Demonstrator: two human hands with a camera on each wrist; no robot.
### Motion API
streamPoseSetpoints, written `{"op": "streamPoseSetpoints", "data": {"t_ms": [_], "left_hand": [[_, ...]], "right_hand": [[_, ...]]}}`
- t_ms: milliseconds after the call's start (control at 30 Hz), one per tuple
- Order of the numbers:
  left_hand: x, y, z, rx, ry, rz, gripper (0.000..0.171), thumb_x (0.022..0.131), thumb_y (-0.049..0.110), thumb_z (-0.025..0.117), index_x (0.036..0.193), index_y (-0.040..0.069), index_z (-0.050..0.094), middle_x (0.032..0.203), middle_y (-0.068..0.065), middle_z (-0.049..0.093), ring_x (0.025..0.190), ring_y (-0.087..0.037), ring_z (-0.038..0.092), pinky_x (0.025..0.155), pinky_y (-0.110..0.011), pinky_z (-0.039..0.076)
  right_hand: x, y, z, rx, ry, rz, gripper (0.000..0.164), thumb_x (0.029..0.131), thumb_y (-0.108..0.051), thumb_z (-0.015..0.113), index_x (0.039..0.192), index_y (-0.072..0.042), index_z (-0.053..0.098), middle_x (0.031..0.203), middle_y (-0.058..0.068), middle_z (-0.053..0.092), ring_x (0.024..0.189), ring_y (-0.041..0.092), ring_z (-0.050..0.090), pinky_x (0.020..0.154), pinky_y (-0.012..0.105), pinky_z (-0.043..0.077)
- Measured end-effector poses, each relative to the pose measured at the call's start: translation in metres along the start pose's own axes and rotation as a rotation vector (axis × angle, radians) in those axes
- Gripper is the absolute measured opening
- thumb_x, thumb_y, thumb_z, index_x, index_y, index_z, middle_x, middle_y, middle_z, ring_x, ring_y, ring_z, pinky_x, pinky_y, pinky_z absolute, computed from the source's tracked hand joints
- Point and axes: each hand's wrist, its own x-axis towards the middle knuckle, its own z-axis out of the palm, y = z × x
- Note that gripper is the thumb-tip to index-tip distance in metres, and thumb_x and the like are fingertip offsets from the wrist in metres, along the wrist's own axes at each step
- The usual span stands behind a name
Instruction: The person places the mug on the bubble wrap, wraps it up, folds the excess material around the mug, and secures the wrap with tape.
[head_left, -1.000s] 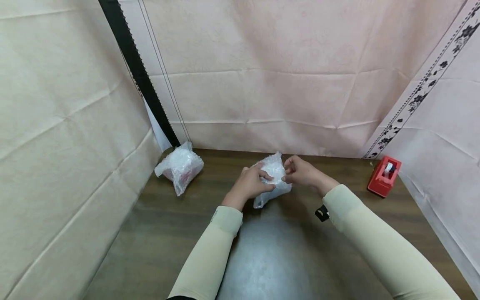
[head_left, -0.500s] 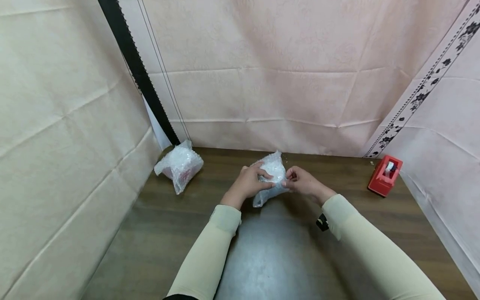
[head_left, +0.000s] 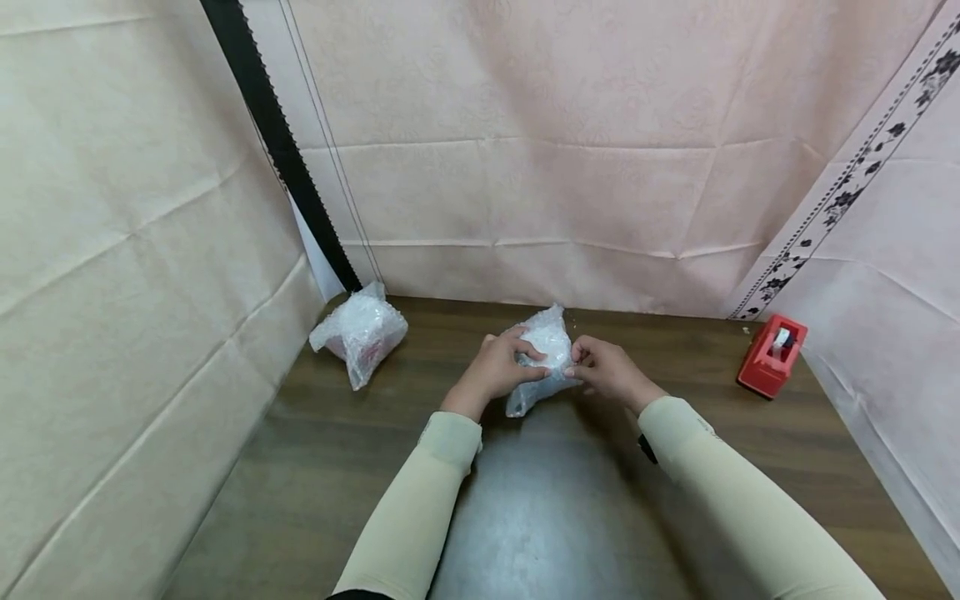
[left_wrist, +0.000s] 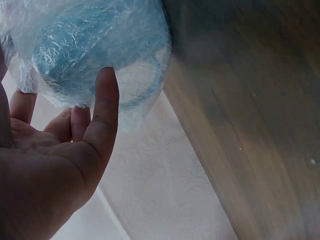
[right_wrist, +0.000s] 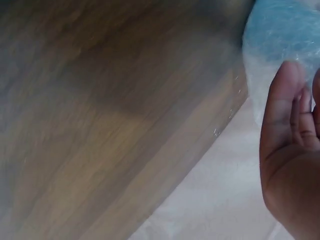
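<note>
A bubble-wrapped bundle (head_left: 546,343) is on the wooden table near its back edge, with something pale blue showing through the clear wrap (left_wrist: 75,45) in the left wrist view. My left hand (head_left: 498,371) grips it from the left, thumb on the near side and fingers over the top. At its right edge my right hand (head_left: 611,371) pinches the wrap between thumb and bent forefinger. The right wrist view shows that thumb (right_wrist: 285,95) against the bluish plastic, with the other fingers partly hidden behind it.
Another bubble-wrapped bundle (head_left: 362,332), pinkish inside, sits at the back left corner. A red tape dispenser (head_left: 772,357) stands at the right. Cloth-like sheets (head_left: 525,200) wall the wooden table (head_left: 337,500) at the back and both sides.
My right hand has come in slightly lower along the bundle's right edge, and its fingers have closed on the wrap. The left hand has stayed in place.
</note>
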Motion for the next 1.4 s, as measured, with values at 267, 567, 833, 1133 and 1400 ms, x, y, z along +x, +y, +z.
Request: {"op": "streamPoseSetpoints", "data": {"t_ms": [267, 567, 833, 1133, 1400], "left_hand": [[0.001, -0.003, 0.002, 0.007, 0.007, 0.011, 0.019, 0.100, 0.035, 0.091, 0.114, 0.023, 0.090, 0.183, -0.004, 0.045, 0.156, -0.036, 0.045, 0.128, -0.057, 0.049], [-0.002, -0.007, 0.011, 0.038, 0.100, 0.048, 0.021, 0.100, 0.035, 0.091, 0.115, 0.021, 0.090, 0.180, -0.007, 0.049, 0.147, -0.035, 0.050, 0.124, -0.056, 0.052], [-0.008, -0.013, 0.010, 0.058, 0.153, 0.039, 0.026, 0.101, 0.037, 0.090, 0.121, 0.020, 0.090, 0.180, -0.010, 0.048, 0.142, -0.035, 0.051, 0.117, -0.053, 0.056], [0.003, -0.025, -0.015, 0.091, 0.209, 0.037, 0.028, 0.100, 0.037, 0.090, 0.123, 0.020, 0.090, 0.180, -0.010, 0.049, 0.141, -0.039, 0.052, 0.114, -0.052, 0.056], [0.010, -0.037, -0.031, 0.131, 0.245, 0.011, 0.029, 0.099, 0.039, 0.091, 0.122, 0.022, 0.090, 0.179, -0.009, 0.048, 0.143, -0.040, 0.052, 0.114, -0.052, 0.057]], "right_hand": [[0.007, 0.004, 0.005, -0.102, 0.026, -0.056, 0.021, 0.107, -0.006, 0.078, 0.105, -0.004, 0.056, 0.103, 0.015, 0.074, 0.087, 0.023, 0.078, 0.078, 0.038, 0.068], [0.009, 0.003, 0.014, -0.062, 0.059, -0.020, 0.019, 0.110, -0.001, 0.071, 0.108, -0.004, 0.053, 0.111, 0.021, 0.080, 0.095, 0.028, 0.085, 0.084, 0.043, 0.071], [0.023, 0.007, 0.022, -0.017, 0.039, -0.017, 0.015, 0.112, -0.001, 0.068, 0.112, -0.005, 0.053, 0.115, 0.020, 0.079, 0.104, 0.029, 0.085, 0.091, 0.044, 0.071], [0.058, -0.010, 0.026, -0.077, 0.026, -0.069, 0.017, 0.112, -0.003, 0.069, 0.111, -0.006, 0.053, 0.118, 0.023, 0.080, 0.103, 0.030, 0.085, 0.085, 0.039, 0.070], [0.079, -0.024, 0.032, -0.054, -0.008, -0.051, 0.015, 0.113, -0.004, 0.067, 0.112, -0.006, 0.052, 0.121, 0.023, 0.079, 0.107, 0.030, 0.085, 0.090, 0.042, 0.070]]}}
